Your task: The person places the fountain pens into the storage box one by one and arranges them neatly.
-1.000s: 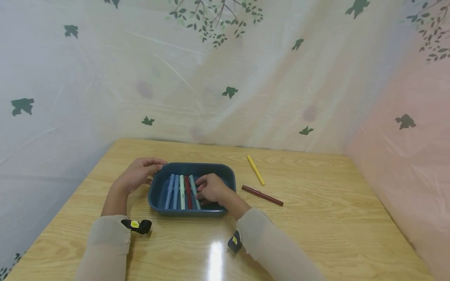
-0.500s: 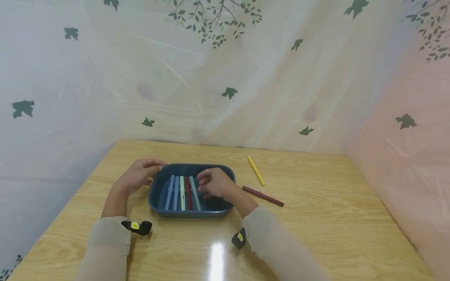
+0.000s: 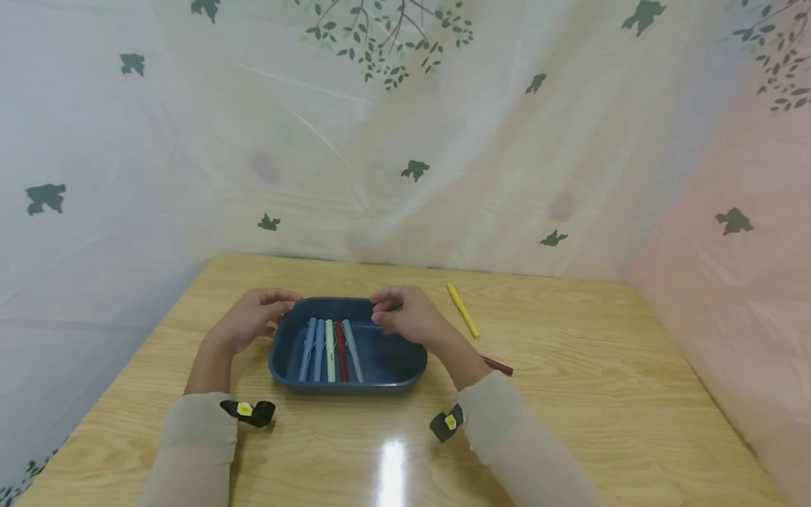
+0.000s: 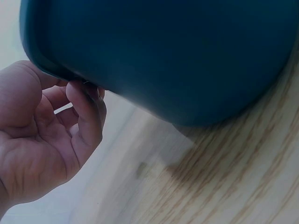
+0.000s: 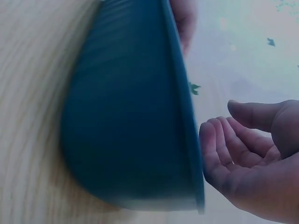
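Head view, tray: the dark blue tray is sitting on the wooden table before us.
Inside: two blue pens, a pale green pen, a red pen and a grey-blue pen are lying side by side.
Left hand: gripping the rim's far left corner.
Right hand: hovering at the far right corner, fingers loosely bent, holding nothing.
Beyond: a yellow pen and a partly hidden dark red pen are lying rightward.
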